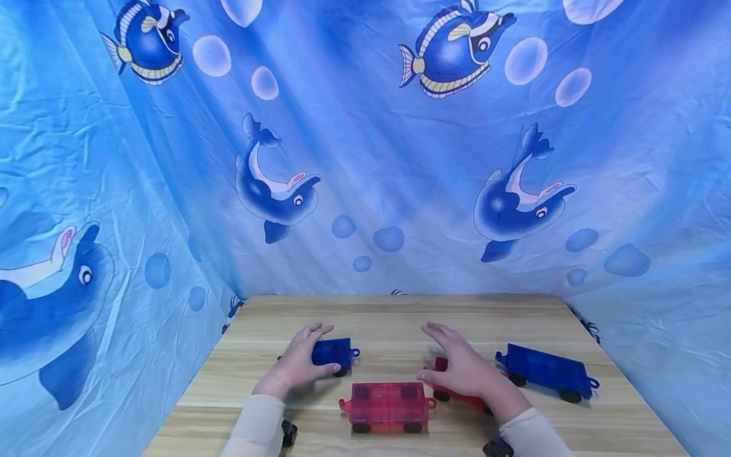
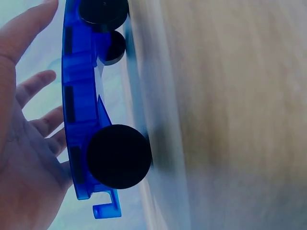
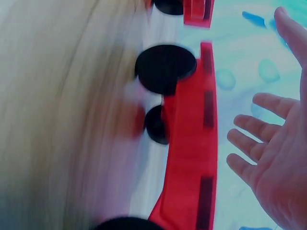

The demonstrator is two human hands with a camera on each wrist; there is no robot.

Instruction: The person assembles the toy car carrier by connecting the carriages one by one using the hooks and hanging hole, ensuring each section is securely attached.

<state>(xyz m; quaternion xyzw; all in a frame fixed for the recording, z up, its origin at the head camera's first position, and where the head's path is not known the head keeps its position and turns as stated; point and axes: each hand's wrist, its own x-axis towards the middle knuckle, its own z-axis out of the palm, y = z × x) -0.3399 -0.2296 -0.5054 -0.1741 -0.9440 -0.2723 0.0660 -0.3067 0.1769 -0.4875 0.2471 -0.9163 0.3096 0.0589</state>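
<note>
My left hand (image 1: 297, 363) reaches over a blue toy train car (image 1: 337, 355) at the table's left, covering part of it. In the left wrist view, the fingers are extended along the top side of this blue car (image 2: 79, 110), with the thumb spread apart. At right, my right hand (image 1: 459, 368) hovers above a red toy train car (image 1: 441, 364), hiding much of it. The right wrist view has its fingers spread, apart from the red car (image 3: 189, 143). Between the hands, a second, translucent red train car (image 1: 389, 404) stands on its black wheels.
Another blue train car (image 1: 545, 369) stands at the right, beyond my right forearm, with loops at both ends. All the cars are on a wooden table (image 1: 400, 317). A blue cloth (image 1: 365, 158) printed with dolphins and fish hangs behind and at the sides.
</note>
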